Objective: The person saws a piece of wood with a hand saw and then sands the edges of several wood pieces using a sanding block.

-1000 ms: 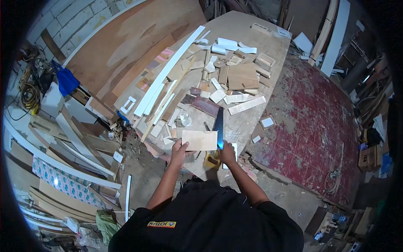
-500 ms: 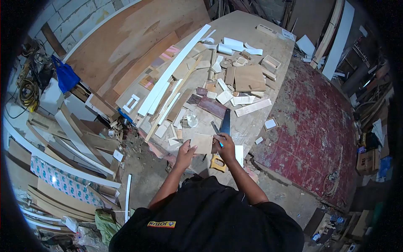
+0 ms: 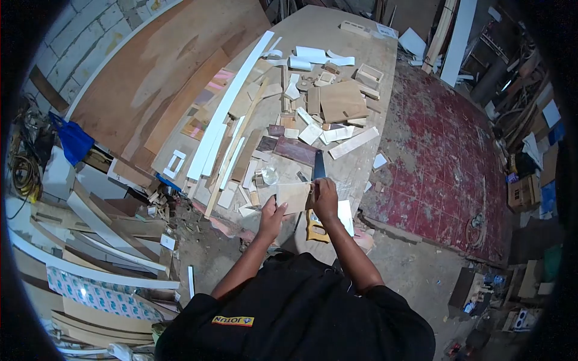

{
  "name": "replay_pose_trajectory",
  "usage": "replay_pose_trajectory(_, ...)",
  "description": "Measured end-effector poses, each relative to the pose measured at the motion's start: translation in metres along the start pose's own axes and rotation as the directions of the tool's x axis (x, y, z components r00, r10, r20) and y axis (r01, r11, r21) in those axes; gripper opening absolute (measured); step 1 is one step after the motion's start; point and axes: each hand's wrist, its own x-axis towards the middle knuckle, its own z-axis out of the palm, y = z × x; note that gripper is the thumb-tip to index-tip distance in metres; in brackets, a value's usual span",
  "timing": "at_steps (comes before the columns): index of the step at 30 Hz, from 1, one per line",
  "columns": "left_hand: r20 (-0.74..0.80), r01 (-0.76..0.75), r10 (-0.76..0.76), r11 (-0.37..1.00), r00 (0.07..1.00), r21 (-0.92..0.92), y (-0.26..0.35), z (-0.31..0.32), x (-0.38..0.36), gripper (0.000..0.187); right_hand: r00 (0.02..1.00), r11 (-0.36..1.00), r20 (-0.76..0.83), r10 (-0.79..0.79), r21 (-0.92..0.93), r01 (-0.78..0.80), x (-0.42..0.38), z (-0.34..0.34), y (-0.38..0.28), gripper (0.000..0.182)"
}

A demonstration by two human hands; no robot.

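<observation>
The left hand [image 3: 272, 219] grips the board [image 3: 293, 197] by its left end, above the worktop [image 3: 347, 171]; its long axis runs crosswise to the right hand [image 3: 326, 201], fingers curled at the other end, their hold unclear. Beyond, the saw blade [image 3: 319, 163] points away.

The board [image 3: 294, 198] I grip is pale tan. The saw's handle [image 3: 317, 235] is yellow, its blade [image 3: 320, 163] dark. My shirt [image 3: 295, 313] is black with a yellow-and-red badge [image 3: 233, 320]; the bag [image 3: 72, 139] is blue, the floor [image 3: 439, 168] dark red, squared and grey-blotched.
</observation>
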Motion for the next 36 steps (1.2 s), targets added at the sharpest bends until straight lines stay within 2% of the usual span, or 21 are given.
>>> replay_pose_trajectory(4,0.033,0.038,-0.035,0.994,0.999,-0.098,0.003,-0.010,0.007,0.038,0.999,1.000,-0.034,0.018,-0.007,-0.018,0.003,0.002,-0.008,0.012)
replay_pose_trajectory(8,0.067,0.072,-0.064,0.990,0.996,-0.125,-0.001,-0.022,0.011,0.039,0.992,0.992,-0.037,0.123,0.031,-0.122,-0.003,0.004,-0.013,0.007)
replay_pose_trajectory(14,0.090,0.104,-0.088,0.977,0.992,-0.185,-0.005,-0.040,0.010,0.040,0.981,0.970,0.054,0.184,0.152,-0.191,-0.012,0.010,-0.013,0.005)
replay_pose_trajectory(16,0.083,0.110,-0.097,0.980,0.992,-0.163,-0.005,-0.049,0.010,0.046,0.975,0.956,0.092,0.204,0.194,-0.218,-0.016,0.020,-0.012,0.006)
replay_pose_trajectory(17,0.071,0.104,-0.093,0.980,0.993,-0.167,-0.005,-0.055,0.009,0.046,0.964,0.942,0.118,0.239,0.214,-0.260,-0.017,0.027,-0.012,0.008)
replay_pose_trajectory(22,-0.049,0.118,-0.122,0.990,0.991,-0.081,0.001,-0.084,0.002,0.043,0.951,0.930,0.224,0.214,0.252,-0.269,-0.017,0.057,-0.023,0.011)
replay_pose_trajectory(24,-0.088,0.111,-0.120,0.990,0.989,-0.092,0.002,-0.096,-0.002,0.042,0.952,0.927,0.260,0.158,0.292,-0.234,-0.016,0.068,-0.028,0.012)
replay_pose_trajectory(26,-0.127,0.101,-0.114,0.989,0.985,-0.104,0.002,-0.106,-0.005,0.041,0.953,0.952,0.277,0.119,0.242,-0.189,-0.016,0.080,-0.031,0.012)
replay_pose_trajectory(28,-0.179,0.116,-0.138,0.985,0.974,-0.126,0.000,-0.116,-0.007,0.035,0.883,0.843,0.405,0.237,0.367,-0.394,-0.015,0.094,-0.031,0.014)
replay_pose_trajectory(30,-0.223,0.091,-0.123,0.985,0.967,-0.148,-0.001,-0.124,-0.011,0.034,0.867,0.807,0.446,0.220,0.417,-0.419,-0.018,0.105,-0.027,0.014)
replay_pose_trajectory(32,-0.266,0.062,-0.106,0.984,0.958,-0.168,0.000,-0.130,-0.013,0.034,0.874,0.558,0.435,0.218,0.679,-0.477,-0.020,0.123,-0.019,0.013)
replay_pose_trajectory(33,-0.339,0.048,-0.084,0.992,0.937,-0.114,-0.005,-0.138,-0.015,0.034,0.830,0.305,0.449,0.330,0.782,-0.544,-0.021,0.131,-0.013,0.014)
replay_pose_trajectory(34,-0.409,0.040,-0.060,0.998,0.910,-0.058,-0.013,-0.148,-0.017,0.034,0.734,0.166,0.474,0.487,0.774,-0.610,-0.014,0.130,-0.011,0.017)
replay_pose_trajectory(36,-0.476,0.043,-0.059,0.998,0.878,-0.044,-0.031,-0.180,-0.028,0.033,0.711,0.131,0.373,0.596,0.829,-0.544,0.001,0.126,0.002,0.016)
